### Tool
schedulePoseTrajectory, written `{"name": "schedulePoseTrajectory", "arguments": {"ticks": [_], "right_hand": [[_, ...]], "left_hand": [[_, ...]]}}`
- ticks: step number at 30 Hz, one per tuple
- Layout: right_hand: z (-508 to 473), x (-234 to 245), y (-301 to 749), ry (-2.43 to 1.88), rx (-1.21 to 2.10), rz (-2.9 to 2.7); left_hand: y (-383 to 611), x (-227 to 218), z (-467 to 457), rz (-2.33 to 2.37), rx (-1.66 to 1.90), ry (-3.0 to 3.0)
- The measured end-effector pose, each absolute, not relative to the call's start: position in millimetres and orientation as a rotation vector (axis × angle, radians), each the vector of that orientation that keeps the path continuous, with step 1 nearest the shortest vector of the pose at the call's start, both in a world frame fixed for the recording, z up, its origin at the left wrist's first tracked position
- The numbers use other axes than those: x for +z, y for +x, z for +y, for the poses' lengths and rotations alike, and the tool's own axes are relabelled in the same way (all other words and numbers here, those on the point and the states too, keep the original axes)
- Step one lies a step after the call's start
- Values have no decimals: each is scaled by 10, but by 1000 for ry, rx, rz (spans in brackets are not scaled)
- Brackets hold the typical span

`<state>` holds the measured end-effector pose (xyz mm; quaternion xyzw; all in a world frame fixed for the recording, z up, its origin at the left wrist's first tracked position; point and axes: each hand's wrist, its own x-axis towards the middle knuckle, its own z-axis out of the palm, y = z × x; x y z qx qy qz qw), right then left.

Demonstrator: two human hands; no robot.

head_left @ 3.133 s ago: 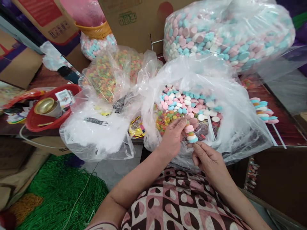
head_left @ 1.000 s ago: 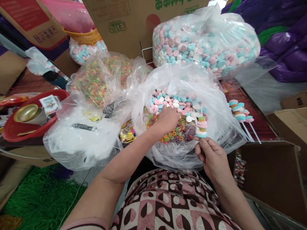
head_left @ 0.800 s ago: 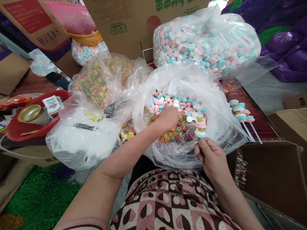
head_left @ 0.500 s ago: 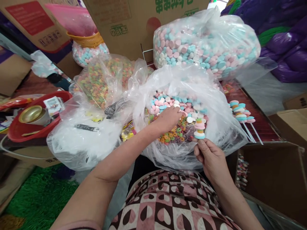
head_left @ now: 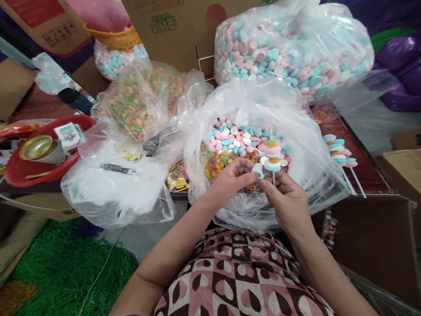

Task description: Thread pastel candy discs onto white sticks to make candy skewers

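Observation:
My right hand (head_left: 287, 197) pinches the white stick of a candy skewer (head_left: 272, 156), held upright with pink, white and blue marshmallow discs and ring candies threaded on it. Close beside it, my left hand (head_left: 235, 177) holds marshmallows (head_left: 258, 170), one pink and one blue, between thumb and fingers. Both hands are over an open clear plastic bag (head_left: 312, 175). Inside lie loose pink, white and blue marshmallow discs (head_left: 235, 136) and small coloured ring candies (head_left: 219, 164).
Finished-looking skewers (head_left: 340, 151) lie at the table's right edge, above an open cardboard box (head_left: 375, 245). A big marshmallow bag (head_left: 292, 52) stands behind. Leftward are a ring-candy bag (head_left: 131, 109), a bag of white contents (head_left: 115, 188) and a red basin (head_left: 13, 169).
My left hand has come out of the marshmallows toward my right hand, now with marshmallows in its fingers. The skewer stays in my right hand. The view has shifted slightly.

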<state>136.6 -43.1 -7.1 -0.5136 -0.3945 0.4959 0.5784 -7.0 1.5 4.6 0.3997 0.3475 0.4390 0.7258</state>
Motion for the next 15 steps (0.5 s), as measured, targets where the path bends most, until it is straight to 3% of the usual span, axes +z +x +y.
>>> {"name": "schedulePoseTrajectory", "arguments": {"ticks": [15], "right_hand": [[-399,-97,1304,-1264,1162,-885]], "left_hand": [[-105,2,-86,872,1003,1206]]}}
